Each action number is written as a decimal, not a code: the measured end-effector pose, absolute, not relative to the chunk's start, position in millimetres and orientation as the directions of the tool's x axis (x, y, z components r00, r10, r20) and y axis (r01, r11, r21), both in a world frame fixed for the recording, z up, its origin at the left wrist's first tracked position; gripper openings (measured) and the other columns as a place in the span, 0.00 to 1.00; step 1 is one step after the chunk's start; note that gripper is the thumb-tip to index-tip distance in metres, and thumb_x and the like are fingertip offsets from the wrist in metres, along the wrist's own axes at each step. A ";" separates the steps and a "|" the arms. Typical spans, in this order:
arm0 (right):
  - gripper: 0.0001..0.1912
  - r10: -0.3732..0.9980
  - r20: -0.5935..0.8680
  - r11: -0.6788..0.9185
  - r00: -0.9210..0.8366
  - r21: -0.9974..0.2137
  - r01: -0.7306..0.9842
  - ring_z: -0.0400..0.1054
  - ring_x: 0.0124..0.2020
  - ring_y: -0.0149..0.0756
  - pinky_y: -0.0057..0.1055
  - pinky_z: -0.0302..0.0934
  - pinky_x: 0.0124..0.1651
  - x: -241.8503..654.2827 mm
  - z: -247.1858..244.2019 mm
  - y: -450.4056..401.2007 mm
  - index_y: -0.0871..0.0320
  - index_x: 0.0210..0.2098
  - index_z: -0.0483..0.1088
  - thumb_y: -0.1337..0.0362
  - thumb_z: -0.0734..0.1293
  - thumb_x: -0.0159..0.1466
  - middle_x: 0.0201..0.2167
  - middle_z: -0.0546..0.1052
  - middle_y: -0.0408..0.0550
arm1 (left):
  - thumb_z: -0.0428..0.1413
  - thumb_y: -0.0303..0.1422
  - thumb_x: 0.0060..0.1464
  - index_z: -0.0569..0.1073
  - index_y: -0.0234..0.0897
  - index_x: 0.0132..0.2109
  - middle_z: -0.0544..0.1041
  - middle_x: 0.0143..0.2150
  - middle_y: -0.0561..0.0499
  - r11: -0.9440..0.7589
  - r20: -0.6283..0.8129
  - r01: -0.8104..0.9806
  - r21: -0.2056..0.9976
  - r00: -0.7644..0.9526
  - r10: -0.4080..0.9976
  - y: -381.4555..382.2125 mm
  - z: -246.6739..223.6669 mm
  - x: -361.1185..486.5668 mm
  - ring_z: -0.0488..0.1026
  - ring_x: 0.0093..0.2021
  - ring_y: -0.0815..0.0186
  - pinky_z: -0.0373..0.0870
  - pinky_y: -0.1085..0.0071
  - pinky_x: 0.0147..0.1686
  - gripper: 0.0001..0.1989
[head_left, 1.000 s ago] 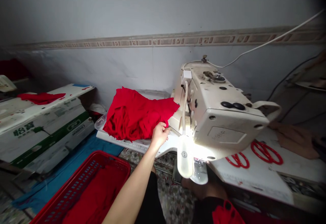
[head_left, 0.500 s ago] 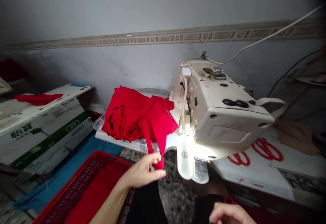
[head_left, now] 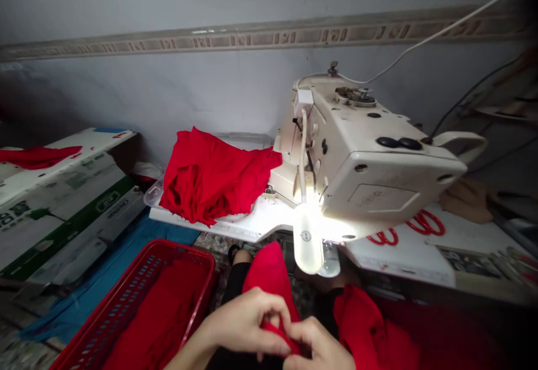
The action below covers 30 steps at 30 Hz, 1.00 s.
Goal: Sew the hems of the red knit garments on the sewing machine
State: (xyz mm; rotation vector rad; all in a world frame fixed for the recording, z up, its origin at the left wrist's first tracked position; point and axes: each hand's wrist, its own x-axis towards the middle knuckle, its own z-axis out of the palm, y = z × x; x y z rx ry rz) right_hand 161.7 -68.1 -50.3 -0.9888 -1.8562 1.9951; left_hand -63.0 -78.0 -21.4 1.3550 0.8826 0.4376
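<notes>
My left hand (head_left: pixel 246 325) and my right hand (head_left: pixel 317 347) meet low in the view, both pinching a fold of red knit fabric (head_left: pixel 272 286) that rises in a peak above my lap. More of the red cloth (head_left: pixel 365 331) spreads over my right thigh. Part of the fold is hidden by my fingers. Ahead, a heap of red fabric (head_left: pixel 210 176) lies on the white sewing table (head_left: pixel 235 218), left of a cream industrial sewing machine (head_left: pixel 370 157). Neither hand touches the heap or the machine.
A red plastic basket (head_left: pixel 176 263) full of red cloth stands by my left forearm. A lit gooseneck lamp (head_left: pixel 306 241) hangs before the machine. Printed cartons (head_left: pixel 63 207) with red cloth (head_left: pixel 37 157) stand left, above blue cloth (head_left: pixel 109 269). Red loops (head_left: pixel 424 224) lie on the table's right side.
The red piece has come from the heap down to my lap. My right hand has risen to join my left on it, and the view has tilted downward.
</notes>
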 end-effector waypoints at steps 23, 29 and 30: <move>0.17 0.789 -0.135 0.047 -0.599 -0.959 0.278 0.64 0.26 0.29 0.26 0.54 0.25 226.6 -29.7 -37.0 0.58 0.37 0.84 0.50 0.76 0.61 0.31 0.76 0.48 | 0.64 0.42 0.59 0.73 0.33 0.36 0.65 0.26 0.58 0.141 -0.304 0.296 0.945 0.631 0.714 -50.4 -28.0 -20.2 0.57 0.27 0.72 0.54 0.76 0.27 0.16; 0.19 0.705 -0.255 -0.094 -0.662 -0.958 0.270 0.64 0.24 0.28 0.25 0.54 0.22 222.0 -35.4 -41.9 0.58 0.39 0.83 0.48 0.73 0.64 0.29 0.74 0.45 | 0.63 0.43 0.60 0.72 0.32 0.35 0.68 0.29 0.56 0.163 -0.277 0.241 0.957 0.584 0.763 -54.4 -23.1 -20.3 0.60 0.29 0.71 0.57 0.76 0.29 0.17; 0.19 0.711 -0.238 -0.102 -0.662 -0.966 0.239 0.64 0.24 0.28 0.25 0.55 0.23 220.7 -36.5 -41.7 0.59 0.37 0.82 0.48 0.72 0.64 0.30 0.74 0.45 | 0.62 0.43 0.61 0.73 0.32 0.36 0.67 0.29 0.56 0.160 -0.271 0.237 0.958 0.581 0.767 -54.5 -20.8 -20.1 0.60 0.29 0.71 0.56 0.75 0.29 0.16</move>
